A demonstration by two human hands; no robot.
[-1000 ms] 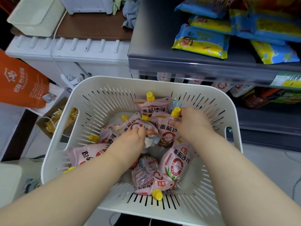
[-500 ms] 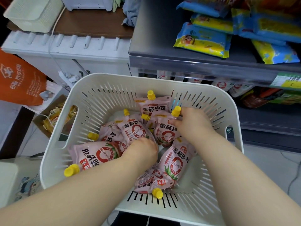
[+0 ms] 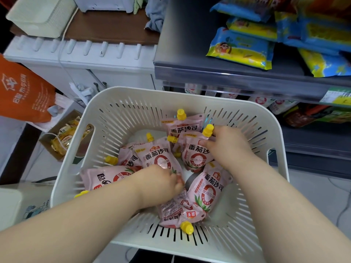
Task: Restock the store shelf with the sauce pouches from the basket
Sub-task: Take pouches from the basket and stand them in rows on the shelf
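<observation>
Ahead — grey shelf (image 3: 190, 54), brown countertop (image 3: 106, 29).

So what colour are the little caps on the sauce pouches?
Yellow. The caps show best in the head view.

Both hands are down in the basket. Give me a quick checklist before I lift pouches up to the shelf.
1. Right hand grip: ok; it pinches a sauce pouch at its top, beside the yellow cap.
2. Left hand grip: cannot tell; its curled fingers are buried among the pouches.
3. Gripped pouch clear of the basket: not ok; it lies inside, on others.
4. Room on the lower shelf: cannot tell; the upper shelf hides most of it.
5. Stock in the basket: ok; several pouches lie there.
</observation>
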